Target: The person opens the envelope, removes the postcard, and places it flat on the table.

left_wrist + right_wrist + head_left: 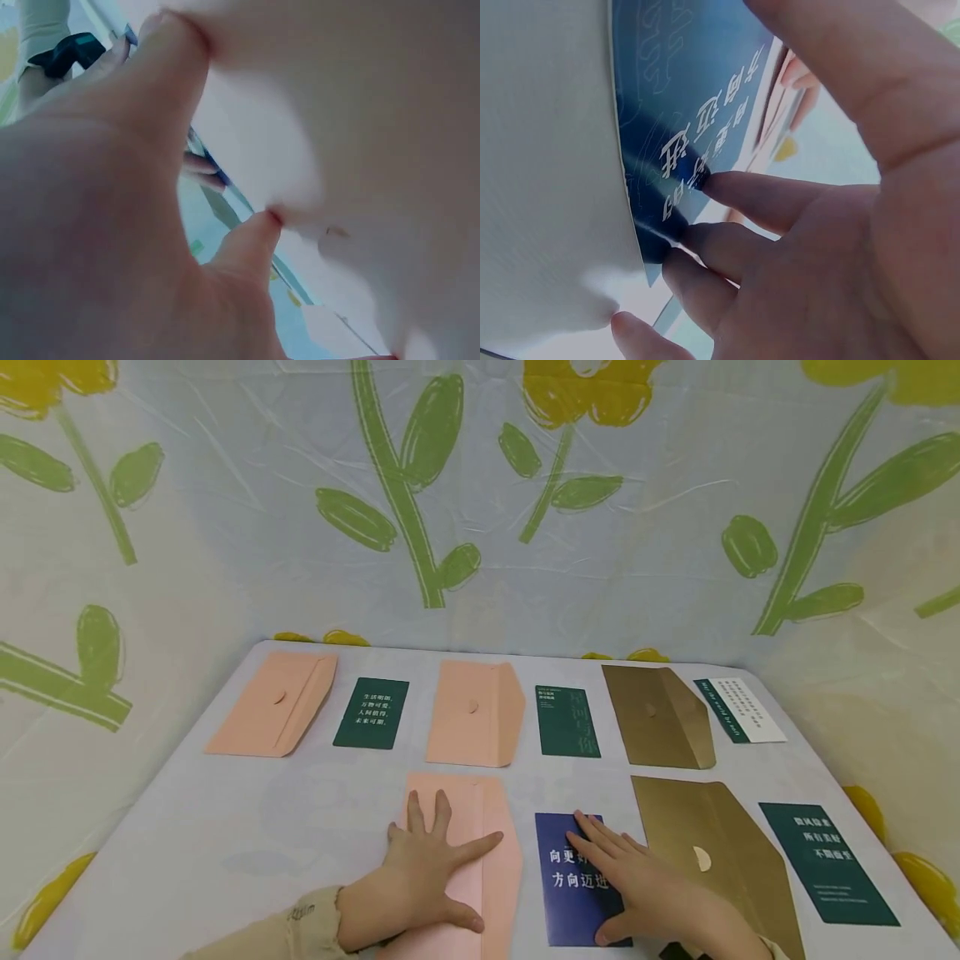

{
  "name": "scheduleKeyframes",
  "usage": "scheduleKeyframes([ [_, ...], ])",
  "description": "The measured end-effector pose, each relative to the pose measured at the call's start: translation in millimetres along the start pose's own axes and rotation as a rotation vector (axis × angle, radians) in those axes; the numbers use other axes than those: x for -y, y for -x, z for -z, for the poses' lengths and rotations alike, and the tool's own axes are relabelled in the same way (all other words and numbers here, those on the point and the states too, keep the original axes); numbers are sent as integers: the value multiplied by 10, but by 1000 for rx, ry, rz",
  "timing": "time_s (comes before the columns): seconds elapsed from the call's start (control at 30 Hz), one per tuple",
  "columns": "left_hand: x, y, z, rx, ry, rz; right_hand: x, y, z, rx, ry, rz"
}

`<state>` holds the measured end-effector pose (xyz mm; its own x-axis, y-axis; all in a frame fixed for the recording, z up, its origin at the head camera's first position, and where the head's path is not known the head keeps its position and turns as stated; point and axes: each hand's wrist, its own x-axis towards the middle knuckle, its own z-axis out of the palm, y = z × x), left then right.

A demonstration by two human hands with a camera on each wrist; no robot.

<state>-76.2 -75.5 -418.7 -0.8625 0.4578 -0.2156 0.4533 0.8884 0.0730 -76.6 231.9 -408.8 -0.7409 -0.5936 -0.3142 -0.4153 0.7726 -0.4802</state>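
My left hand (423, 877) rests with spread fingers on a pink envelope (480, 883) in the front middle of the table. Up close in the left wrist view, its fingertips touch the envelope's pale surface (390, 135). To the right, my right hand (645, 885) lies over the right side of a dark blue card (566, 910) with white Chinese characters. The right wrist view has several fingertips on the card (697, 45) and the little finger down on the white cloth beyond its edge. A large gold envelope (720, 827) lies partly under the right hand and forearm.
Along the back row are pink envelopes (262, 710) (461, 718), green cards (371, 714) (566, 722), a gold envelope (648, 718) and a green-and-white card (738, 710). Another green card (828, 877) lies at front right. A flower-printed cloth (285, 485) hangs behind the table (225, 835).
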Motion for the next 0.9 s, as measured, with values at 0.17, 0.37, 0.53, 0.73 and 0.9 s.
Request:
scheduleKeyframes([
  [0.17, -26, 4, -14, -16, -44, -40, -11, -6, 0, -8, -14, 0],
  [0.37, -32, 0, -29, -45, -108, -78, -13, -13, 8, -12, -19, 2],
  [0.53, -37, -5, -38, -38, -109, -78, 0, -7, 18, -7, -17, -1],
  [0.73, -59, 11, -50, -60, -139, -68, 17, -5, 27, 8, -22, -23],
  [0.9, -63, 23, -62, -66, -142, -78, 31, -4, 17, 16, -5, -38],
])
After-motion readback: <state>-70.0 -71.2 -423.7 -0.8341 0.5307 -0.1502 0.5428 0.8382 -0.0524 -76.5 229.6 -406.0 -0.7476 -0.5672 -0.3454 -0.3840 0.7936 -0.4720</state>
